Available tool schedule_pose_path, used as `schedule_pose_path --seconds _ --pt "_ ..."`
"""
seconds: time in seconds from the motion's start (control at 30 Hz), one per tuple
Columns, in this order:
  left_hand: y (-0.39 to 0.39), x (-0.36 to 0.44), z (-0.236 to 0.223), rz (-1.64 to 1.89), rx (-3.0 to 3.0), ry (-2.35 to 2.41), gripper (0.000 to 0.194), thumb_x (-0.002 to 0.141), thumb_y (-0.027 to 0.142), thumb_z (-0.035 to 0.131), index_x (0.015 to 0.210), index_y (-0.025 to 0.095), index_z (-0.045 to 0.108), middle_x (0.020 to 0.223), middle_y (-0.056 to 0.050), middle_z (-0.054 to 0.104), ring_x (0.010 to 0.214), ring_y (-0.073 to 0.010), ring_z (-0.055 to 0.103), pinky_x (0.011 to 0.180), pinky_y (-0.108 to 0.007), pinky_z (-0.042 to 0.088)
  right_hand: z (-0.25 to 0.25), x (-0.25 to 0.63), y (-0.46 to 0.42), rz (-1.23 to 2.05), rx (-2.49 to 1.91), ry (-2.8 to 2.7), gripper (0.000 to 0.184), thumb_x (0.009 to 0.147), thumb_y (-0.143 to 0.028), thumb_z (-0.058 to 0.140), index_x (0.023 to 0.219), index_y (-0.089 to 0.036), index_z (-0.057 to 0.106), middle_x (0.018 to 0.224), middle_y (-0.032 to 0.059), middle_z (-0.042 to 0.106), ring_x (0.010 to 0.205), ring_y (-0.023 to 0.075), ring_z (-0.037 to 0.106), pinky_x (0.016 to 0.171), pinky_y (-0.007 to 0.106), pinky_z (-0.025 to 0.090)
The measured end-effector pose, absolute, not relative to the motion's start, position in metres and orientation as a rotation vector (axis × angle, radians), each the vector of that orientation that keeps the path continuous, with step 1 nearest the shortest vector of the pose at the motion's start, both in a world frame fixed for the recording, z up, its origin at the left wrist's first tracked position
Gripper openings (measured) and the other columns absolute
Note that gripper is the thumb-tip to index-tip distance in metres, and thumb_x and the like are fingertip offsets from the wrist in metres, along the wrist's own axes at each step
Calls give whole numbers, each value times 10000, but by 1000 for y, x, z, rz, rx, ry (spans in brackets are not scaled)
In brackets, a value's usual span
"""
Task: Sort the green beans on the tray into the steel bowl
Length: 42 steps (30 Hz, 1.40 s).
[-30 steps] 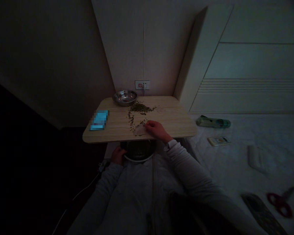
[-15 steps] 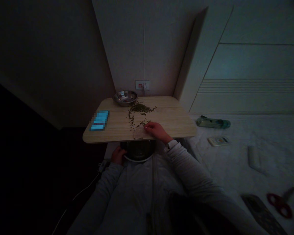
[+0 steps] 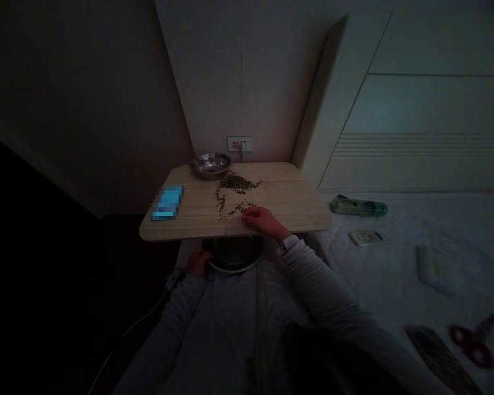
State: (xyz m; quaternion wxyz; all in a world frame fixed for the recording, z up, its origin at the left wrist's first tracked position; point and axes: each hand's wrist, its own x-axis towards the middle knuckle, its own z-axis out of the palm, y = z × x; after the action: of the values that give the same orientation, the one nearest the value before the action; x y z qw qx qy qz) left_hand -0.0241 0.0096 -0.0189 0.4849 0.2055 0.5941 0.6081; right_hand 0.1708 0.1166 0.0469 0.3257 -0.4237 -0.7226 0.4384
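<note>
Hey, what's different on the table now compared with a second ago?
The right hand has moved slightly toward the person, drawing the clear piece to the table's near edge. The few grains that were by that edge no longer show there. Nothing was visibly taken hold of or let go. The main pile, metal bowl, left hand and dark pan stayed put.

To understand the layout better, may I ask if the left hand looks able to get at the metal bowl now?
Probably not directly: the left hand is low, at the dark dish, and the table stands between it and the metal bowl.
</note>
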Motion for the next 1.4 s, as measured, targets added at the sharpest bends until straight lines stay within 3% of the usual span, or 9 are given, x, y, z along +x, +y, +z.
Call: schedule_pose_path --seconds 0.17,1.4 --pt "10 -27 -22 1476 531 1434 132 355 180 622 481 188 579 471 32 558 503 -127 493 504 -247 393 50 171 117 1100 -1151 -1718 127 694 -236 517 663 -155 609 603 -17 595 626 119 526 645 230 399" --pt "8 -25 -20 1497 555 1403 119 358 175 621 472 190 589 468 35 560 511 -124 495 506 -239 390 43 168 121 863 -1259 -1741 137 748 -267 532 745 -155 611 663 -10 607 625 115 514 614 233 376"
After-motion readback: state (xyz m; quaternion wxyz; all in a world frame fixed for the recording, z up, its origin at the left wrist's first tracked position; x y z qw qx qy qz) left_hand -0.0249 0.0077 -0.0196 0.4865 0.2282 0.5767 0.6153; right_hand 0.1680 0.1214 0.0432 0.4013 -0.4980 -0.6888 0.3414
